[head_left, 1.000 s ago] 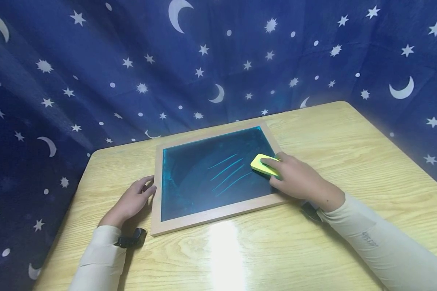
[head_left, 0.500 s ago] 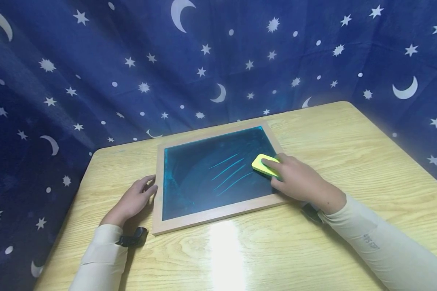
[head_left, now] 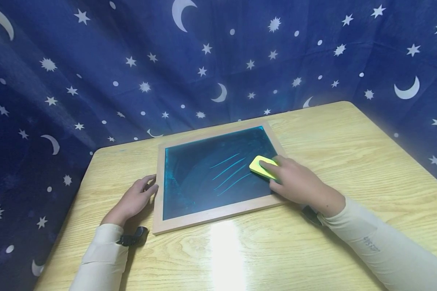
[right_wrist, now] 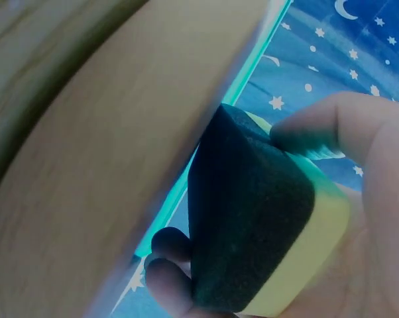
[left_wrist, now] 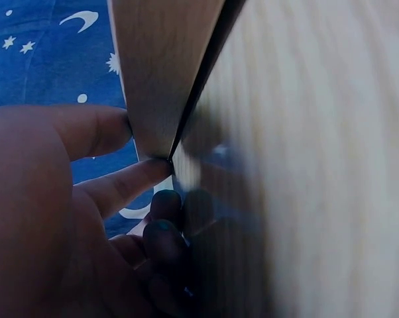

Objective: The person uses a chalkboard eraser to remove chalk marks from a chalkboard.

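A wood-framed blackboard (head_left: 200, 186) lies flat on the table, with several slanting blue-green chalk lines (head_left: 229, 171) across its middle. My right hand (head_left: 300, 182) grips a yellow eraser (head_left: 256, 165) at the board's right side. In the right wrist view the eraser's dark felt (right_wrist: 246, 212) faces the board, with thumb and fingers on its opposite sides. At the board's left edge my left hand (head_left: 134, 200) touches the frame. The left wrist view shows its thumb and a finger (left_wrist: 123, 189) against the frame's side (left_wrist: 163, 73), the other fingers loosely bent.
The pale wooden table (head_left: 331, 137) extends round the board on all sides. Behind it hangs a dark blue curtain (head_left: 218, 60) with stars and moons. Bright glare (head_left: 225, 258) falls on the tabletop in front. Black wrist straps (head_left: 132, 237) show at both cuffs.
The right hand and eraser have shifted very slightly left and down on the board. The left hand stays at the frame, and the chalk lines look the same.
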`<state>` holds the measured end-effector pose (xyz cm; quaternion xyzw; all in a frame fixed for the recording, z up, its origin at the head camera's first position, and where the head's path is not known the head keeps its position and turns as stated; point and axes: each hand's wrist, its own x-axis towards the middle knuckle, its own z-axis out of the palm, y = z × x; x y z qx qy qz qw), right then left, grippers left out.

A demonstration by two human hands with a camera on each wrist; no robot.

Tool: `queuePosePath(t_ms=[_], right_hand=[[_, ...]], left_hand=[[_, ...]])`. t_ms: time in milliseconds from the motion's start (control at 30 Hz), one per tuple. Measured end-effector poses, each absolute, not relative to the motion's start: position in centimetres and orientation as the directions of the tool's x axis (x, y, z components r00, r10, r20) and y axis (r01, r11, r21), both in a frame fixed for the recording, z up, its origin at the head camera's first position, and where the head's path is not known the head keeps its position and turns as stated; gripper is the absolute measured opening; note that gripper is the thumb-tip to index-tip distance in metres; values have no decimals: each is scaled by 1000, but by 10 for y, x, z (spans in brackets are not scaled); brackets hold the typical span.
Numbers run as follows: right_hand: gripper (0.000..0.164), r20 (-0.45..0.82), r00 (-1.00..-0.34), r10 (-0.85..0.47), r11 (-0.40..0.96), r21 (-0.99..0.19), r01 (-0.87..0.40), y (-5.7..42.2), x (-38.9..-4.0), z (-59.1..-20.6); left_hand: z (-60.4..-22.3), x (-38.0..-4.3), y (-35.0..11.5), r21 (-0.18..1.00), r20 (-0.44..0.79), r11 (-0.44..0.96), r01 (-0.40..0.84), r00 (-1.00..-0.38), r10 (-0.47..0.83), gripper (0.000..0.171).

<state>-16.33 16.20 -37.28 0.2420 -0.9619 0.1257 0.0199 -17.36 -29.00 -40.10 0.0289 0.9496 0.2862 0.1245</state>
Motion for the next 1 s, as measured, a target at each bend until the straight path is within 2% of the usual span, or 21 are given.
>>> queuePosePath(t_ms=[333,1000], right_hand=[[56,91,-872,-480,843,-227,-488,158,-162,-378],[53,169,-818,-550,801,-172,-574,146,-154,-383]], left_hand=[[-401,-173,-290,544,-225,838,-25,-967,117,63],[-402,-173,-290,535,-220,844,-21,-969,116,63]])
